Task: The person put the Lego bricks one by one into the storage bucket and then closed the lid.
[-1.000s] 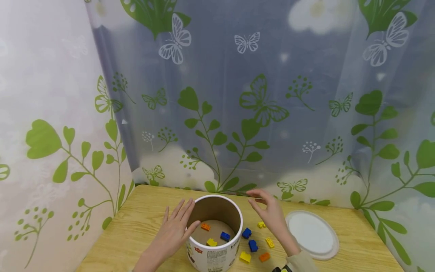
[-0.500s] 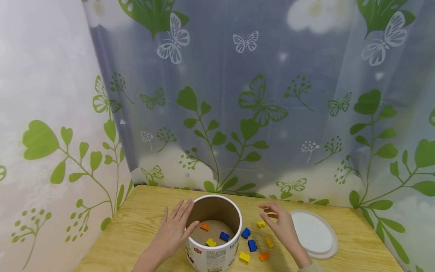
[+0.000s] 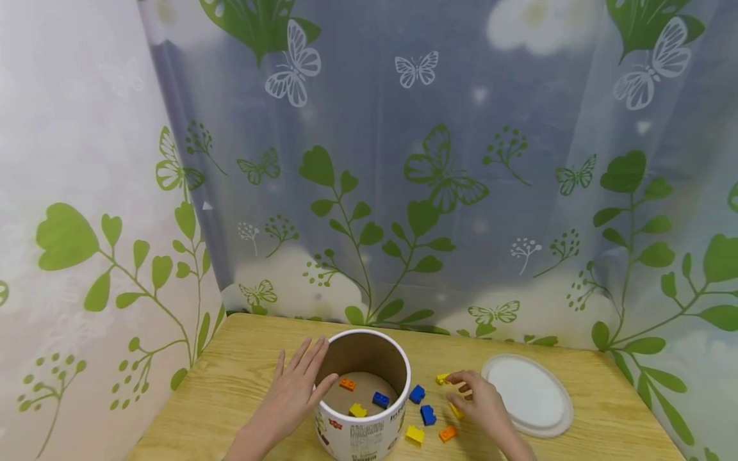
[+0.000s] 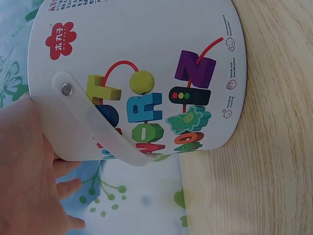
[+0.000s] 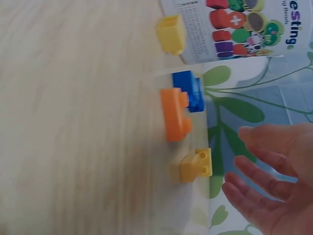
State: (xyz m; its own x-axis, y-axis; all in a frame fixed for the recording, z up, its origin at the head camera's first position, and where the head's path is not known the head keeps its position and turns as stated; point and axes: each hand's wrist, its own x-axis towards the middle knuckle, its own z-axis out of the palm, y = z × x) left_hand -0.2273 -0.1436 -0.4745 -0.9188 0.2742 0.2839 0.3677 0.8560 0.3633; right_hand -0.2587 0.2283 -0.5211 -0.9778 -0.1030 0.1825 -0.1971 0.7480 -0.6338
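A round white tub (image 3: 369, 435) with printed sides (image 4: 146, 73) stands on the wooden table (image 3: 242, 378). In it lie an orange brick (image 3: 347, 384), a yellow brick (image 3: 357, 410) and a blue brick (image 3: 381, 400). My left hand (image 3: 305, 378) rests flat against the tub's left side, fingers straight (image 4: 29, 161). My right hand (image 3: 461, 388) is low over the loose bricks right of the tub, holding nothing, fingers relaxed (image 5: 259, 166). Nearest it are a small yellow brick (image 3: 442, 379) and another yellow brick (image 5: 196, 165). An orange brick (image 5: 175, 113) and a blue brick (image 5: 190, 90) lie beside them.
A white round lid (image 3: 527, 396) lies flat to the right of my right hand. Two blue bricks (image 3: 418, 394) and a yellow brick (image 3: 414, 435) sit close to the tub. A leaf-and-butterfly curtain (image 3: 403, 192) closes off the back and left of the table.
My right hand came down from beside the tub's right rim to the table among the loose bricks. The left hand and the tub stayed put.
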